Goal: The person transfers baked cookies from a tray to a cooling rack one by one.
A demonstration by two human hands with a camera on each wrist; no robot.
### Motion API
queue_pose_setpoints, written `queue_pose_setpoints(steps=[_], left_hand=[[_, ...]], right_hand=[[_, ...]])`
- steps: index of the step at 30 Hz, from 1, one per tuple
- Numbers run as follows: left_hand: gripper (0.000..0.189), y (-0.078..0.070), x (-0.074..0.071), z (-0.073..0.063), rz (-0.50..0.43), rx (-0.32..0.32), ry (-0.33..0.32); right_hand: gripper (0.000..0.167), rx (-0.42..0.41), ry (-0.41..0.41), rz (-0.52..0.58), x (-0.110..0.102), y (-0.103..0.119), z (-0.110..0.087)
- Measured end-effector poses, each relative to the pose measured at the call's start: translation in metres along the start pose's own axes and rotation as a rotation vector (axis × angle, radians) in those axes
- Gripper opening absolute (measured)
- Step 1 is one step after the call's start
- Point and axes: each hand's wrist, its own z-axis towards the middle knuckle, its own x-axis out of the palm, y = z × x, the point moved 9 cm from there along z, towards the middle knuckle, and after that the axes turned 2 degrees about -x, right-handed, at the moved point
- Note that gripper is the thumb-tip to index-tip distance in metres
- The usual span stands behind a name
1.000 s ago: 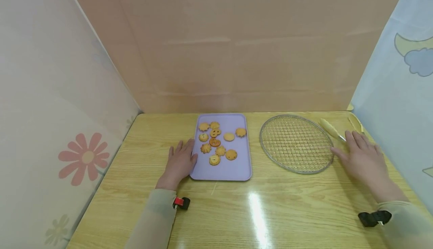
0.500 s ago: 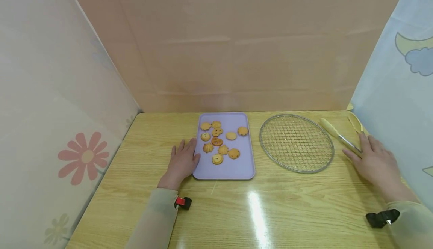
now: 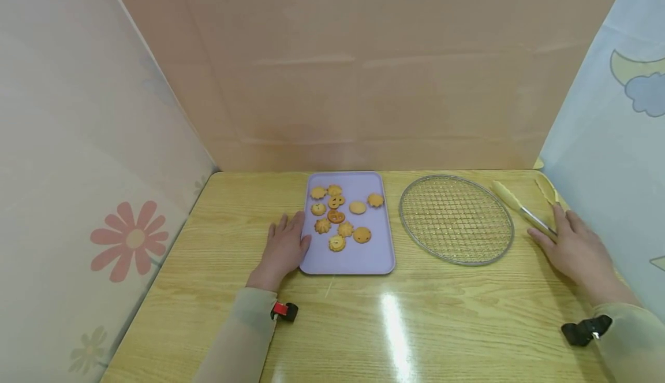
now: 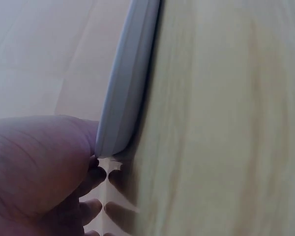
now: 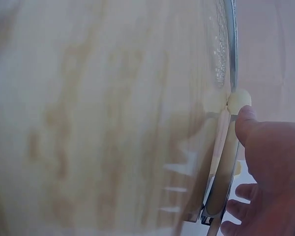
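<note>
My left hand (image 3: 280, 250) lies at the left edge of a lilac tray (image 3: 371, 259), thumb against the rim and fingers stretched along its side. In the left wrist view, the thumb meets the corner of the tray (image 4: 123, 93), and the fingertips show below it. Several biscuits (image 3: 362, 234) of different shapes lie on the tray. My right hand (image 3: 579, 250) rests over a pair of tongs (image 3: 540, 222) with cream tips, which lie spread on the table. In the right wrist view, the thumb is at one cream tip of the tongs (image 5: 239, 102), with the fingers spread apart.
A round wire rack (image 3: 457, 221) lies flat between the tray and the tongs. The wooden table (image 3: 332, 337) is bounded by a brown back wall (image 3: 353, 82) and printed side walls, the right one close to my right hand.
My left hand and the tray have shifted slightly to the right. My right hand has moved right from beside the rack onto the tongs, uncovering more of their left arm.
</note>
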Motion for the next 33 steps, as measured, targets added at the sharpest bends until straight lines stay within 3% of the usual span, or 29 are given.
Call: queue_pose_setpoints(steps=[18, 33], left_hand=[[0.066, -0.001, 0.004, 0.002, -0.022, 0.009, -0.006], [0.063, -0.003, 0.001, 0.0, -0.034, 0.051, -0.065]], right_hand=[[0.099, 0.057, 0.04, 0.024, 0.012, -0.016, 0.015], [0.099, 0.108, 0.071, 0.048, 0.013, -0.02, 0.018]])
